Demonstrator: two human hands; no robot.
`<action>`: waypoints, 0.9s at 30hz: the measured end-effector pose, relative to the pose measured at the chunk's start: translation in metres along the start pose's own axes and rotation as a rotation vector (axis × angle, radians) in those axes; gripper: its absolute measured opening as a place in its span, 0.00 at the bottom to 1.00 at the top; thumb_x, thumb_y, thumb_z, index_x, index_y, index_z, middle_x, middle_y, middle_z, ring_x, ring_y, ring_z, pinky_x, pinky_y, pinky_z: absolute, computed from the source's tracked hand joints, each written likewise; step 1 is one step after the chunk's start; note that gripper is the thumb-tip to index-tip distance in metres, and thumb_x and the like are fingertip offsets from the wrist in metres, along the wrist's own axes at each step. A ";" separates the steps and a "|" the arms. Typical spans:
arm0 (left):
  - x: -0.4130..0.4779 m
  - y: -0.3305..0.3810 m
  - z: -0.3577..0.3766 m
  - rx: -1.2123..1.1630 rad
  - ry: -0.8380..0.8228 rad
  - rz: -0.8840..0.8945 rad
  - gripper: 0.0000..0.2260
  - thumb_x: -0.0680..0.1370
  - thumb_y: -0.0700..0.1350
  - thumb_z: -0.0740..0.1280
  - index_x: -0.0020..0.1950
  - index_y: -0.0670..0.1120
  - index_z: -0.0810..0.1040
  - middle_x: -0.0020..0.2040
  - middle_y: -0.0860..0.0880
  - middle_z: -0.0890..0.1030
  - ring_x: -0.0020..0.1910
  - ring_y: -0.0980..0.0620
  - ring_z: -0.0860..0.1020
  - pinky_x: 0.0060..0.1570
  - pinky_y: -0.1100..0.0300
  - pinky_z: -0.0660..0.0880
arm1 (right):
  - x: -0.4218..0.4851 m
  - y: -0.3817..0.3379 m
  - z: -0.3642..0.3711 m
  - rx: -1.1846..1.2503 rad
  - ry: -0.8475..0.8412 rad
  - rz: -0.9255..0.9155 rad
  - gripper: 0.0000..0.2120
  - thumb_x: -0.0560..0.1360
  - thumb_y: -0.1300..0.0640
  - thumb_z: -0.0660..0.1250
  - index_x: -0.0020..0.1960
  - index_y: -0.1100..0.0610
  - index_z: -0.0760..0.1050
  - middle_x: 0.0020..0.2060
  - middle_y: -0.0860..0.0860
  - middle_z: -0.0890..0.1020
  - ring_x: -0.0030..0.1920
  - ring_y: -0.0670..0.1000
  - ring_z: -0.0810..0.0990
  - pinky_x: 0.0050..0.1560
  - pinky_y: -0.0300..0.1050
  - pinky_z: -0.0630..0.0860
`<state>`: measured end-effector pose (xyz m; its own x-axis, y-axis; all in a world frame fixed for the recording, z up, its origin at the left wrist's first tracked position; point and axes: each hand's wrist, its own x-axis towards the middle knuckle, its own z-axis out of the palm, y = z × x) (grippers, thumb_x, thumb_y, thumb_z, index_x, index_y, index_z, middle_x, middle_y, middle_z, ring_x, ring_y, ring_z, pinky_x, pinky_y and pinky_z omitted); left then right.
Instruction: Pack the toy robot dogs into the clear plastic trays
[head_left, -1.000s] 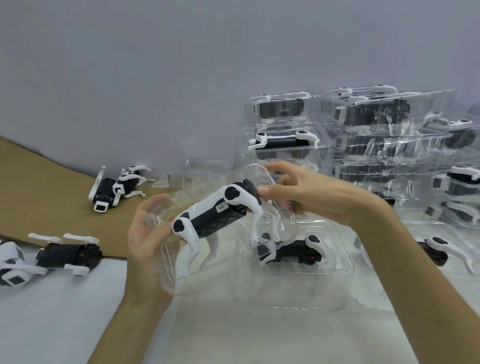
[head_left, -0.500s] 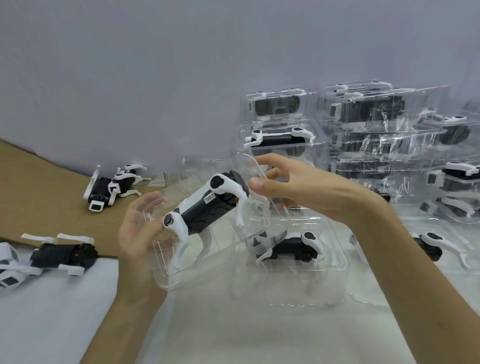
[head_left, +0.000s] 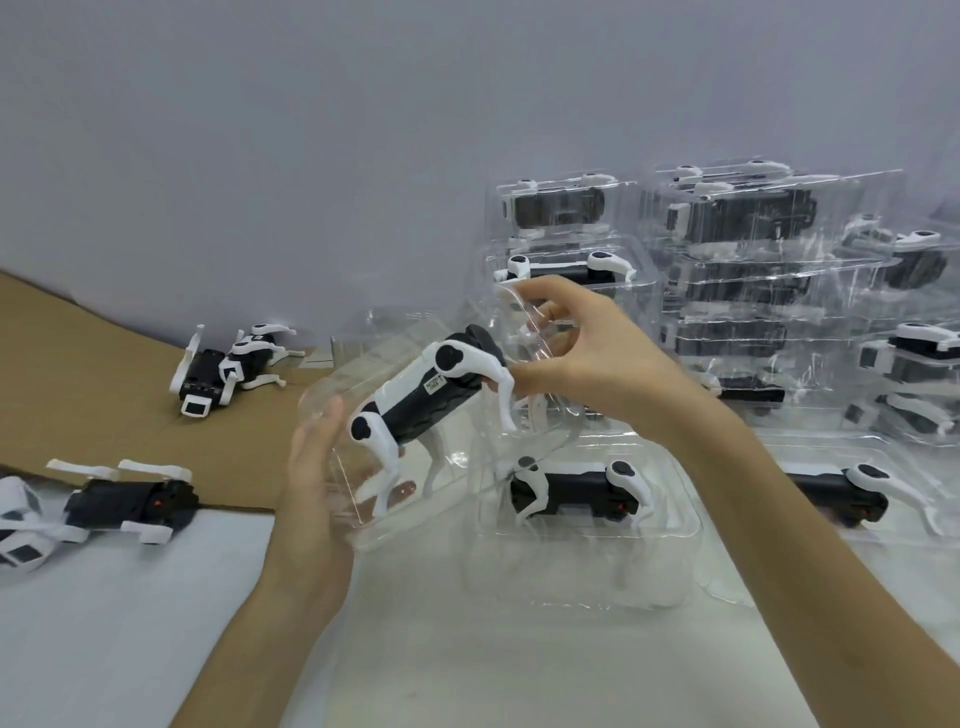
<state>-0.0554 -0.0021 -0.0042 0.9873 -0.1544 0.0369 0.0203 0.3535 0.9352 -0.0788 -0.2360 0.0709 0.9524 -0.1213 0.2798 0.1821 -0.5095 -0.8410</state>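
Note:
A black and white toy robot dog (head_left: 426, 397) lies tilted inside a clear plastic tray (head_left: 332, 395) that I hold up above the table. My left hand (head_left: 317, 473) grips the tray's lower left end, fingers behind the plastic. At the upper right end, my right hand (head_left: 576, 353) pinches the tray's rim beside the dog's raised leg. Another dog (head_left: 576, 491) sits in a clear tray (head_left: 670, 530) on the table just below my right wrist.
Loose dogs lie on the brown cardboard (head_left: 62, 395) at the left: a pair (head_left: 228, 369) at the back, one (head_left: 130, 501) nearer and one (head_left: 21, 525) at the edge. Stacked packed trays (head_left: 737, 270) fill the back right. A further tray with a dog (head_left: 852, 493) lies right.
Both hands have tipped the held tray, its right end with the dog rising higher. My right fingers moved up along the rim.

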 end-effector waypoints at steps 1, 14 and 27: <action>0.000 0.001 0.000 -0.004 -0.042 -0.049 0.23 0.73 0.60 0.70 0.61 0.46 0.78 0.62 0.44 0.83 0.57 0.42 0.83 0.52 0.44 0.82 | 0.000 0.000 0.001 -0.009 0.022 -0.005 0.35 0.63 0.46 0.82 0.67 0.38 0.72 0.56 0.44 0.75 0.45 0.42 0.81 0.37 0.37 0.81; 0.000 0.012 -0.003 0.057 -0.146 0.263 0.24 0.74 0.52 0.69 0.57 0.33 0.70 0.36 0.45 0.75 0.37 0.45 0.76 0.42 0.56 0.74 | -0.008 -0.009 -0.013 0.099 -0.265 0.000 0.35 0.65 0.33 0.73 0.69 0.30 0.65 0.66 0.42 0.73 0.60 0.41 0.79 0.58 0.45 0.77; -0.001 0.004 -0.002 0.080 -0.155 0.309 0.32 0.71 0.52 0.72 0.70 0.38 0.68 0.48 0.38 0.75 0.37 0.47 0.77 0.37 0.59 0.76 | -0.009 -0.016 -0.006 0.055 -0.135 -0.029 0.41 0.57 0.27 0.74 0.68 0.31 0.66 0.61 0.39 0.75 0.52 0.37 0.82 0.49 0.38 0.78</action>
<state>-0.0559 0.0016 -0.0018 0.9091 -0.1913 0.3701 -0.2945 0.3332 0.8957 -0.0921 -0.2317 0.0844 0.9700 0.0104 0.2427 0.2197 -0.4633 -0.8585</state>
